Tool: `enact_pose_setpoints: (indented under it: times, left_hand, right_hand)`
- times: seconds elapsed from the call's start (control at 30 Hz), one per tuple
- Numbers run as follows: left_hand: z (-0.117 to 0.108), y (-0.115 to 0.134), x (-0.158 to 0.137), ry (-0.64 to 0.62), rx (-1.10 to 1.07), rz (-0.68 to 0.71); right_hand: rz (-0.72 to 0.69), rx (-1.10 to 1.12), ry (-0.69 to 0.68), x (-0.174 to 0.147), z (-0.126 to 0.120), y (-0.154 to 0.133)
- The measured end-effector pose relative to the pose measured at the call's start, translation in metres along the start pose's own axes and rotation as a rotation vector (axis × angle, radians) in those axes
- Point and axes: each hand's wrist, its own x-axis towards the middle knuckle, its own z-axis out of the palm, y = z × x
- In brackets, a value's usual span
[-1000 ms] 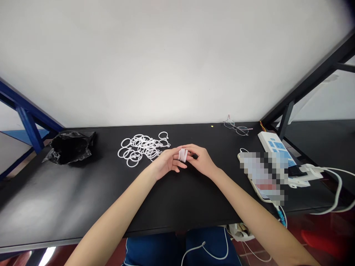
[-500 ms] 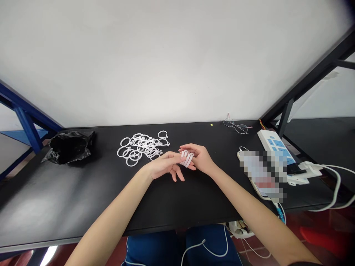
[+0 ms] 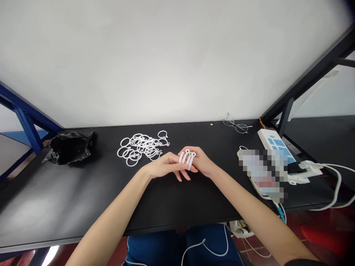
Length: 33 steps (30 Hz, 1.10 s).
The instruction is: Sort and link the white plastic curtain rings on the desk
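Several white plastic curtain rings (image 3: pixel 188 158), each with a small eyelet, are bunched side by side between my two hands above the black desk. My left hand (image 3: pixel 166 164) has its thumb and fingers closed on the rings from the left, the lower fingers hanging loosely. My right hand (image 3: pixel 202 160) curls around the same rings from the right; part of its fingers is hidden behind them. Left of my hands lies a loose pile of similar white rings (image 3: pixel 144 146) on the desk (image 3: pixel 111 192).
A crumpled black plastic bag (image 3: pixel 69 147) lies open at the left. Glasses (image 3: pixel 235 125) rest near the wall. At the right are a phone (image 3: pixel 257 188), partly blurred out, a white power strip (image 3: pixel 271 138) and white cables (image 3: pixel 337 184).
The rings between my hands have turned and fanned out, so their eyelets show more plainly. My left thumb has slid lower along them. The pile has not moved.
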Motion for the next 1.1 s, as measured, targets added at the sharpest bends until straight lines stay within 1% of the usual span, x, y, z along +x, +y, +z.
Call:
enact_pose_setpoints:
  times: [0.13, 0.2, 0.33, 0.5, 0.63, 0.73, 0.8, 0.9, 1.0, 1.1]
  left_hand:
    - [-0.001, 0.002, -0.002, -0.008, 0.056, 0.037]
    - [0.0, 0.001, -0.002, -0.007, 0.091, 0.054]
    - [0.001, -0.001, -0.001, -0.046, 0.132, 0.065]
    - [0.001, -0.005, 0.0, -0.037, 0.167, 0.058]
    - [0.0, -0.007, 0.001, -0.019, 0.189, 0.055]
    - [-0.001, -0.011, 0.002, 0.007, 0.178, 0.038]
    - [-0.001, -0.014, 0.004, 0.026, 0.146, 0.018]
    - [0.0, -0.018, 0.007, 0.052, 0.101, -0.023]
    - [0.002, -0.02, 0.01, 0.1, 0.065, -0.088]
    - [0.002, -0.019, 0.01, 0.125, 0.03, -0.132]
  right_hand:
    - [0.065, 0.092, 0.006, -0.001, 0.001, -0.002]
    - [0.078, 0.079, -0.012, -0.001, 0.001, -0.001]
    - [0.069, 0.002, -0.058, 0.001, -0.002, 0.002]
    - [0.155, 0.068, -0.098, 0.0, 0.0, -0.002]
    - [0.18, 0.119, -0.055, 0.001, 0.003, -0.003]
    - [0.213, 0.186, 0.007, 0.003, 0.005, 0.0]
    - [0.196, 0.192, 0.06, 0.005, 0.006, 0.001]
    - [0.115, 0.102, 0.094, 0.004, 0.007, 0.004]
    - [0.023, 0.018, 0.068, 0.003, 0.008, 0.009]
    - [-0.009, 0.001, 0.015, 0.003, 0.007, 0.013]
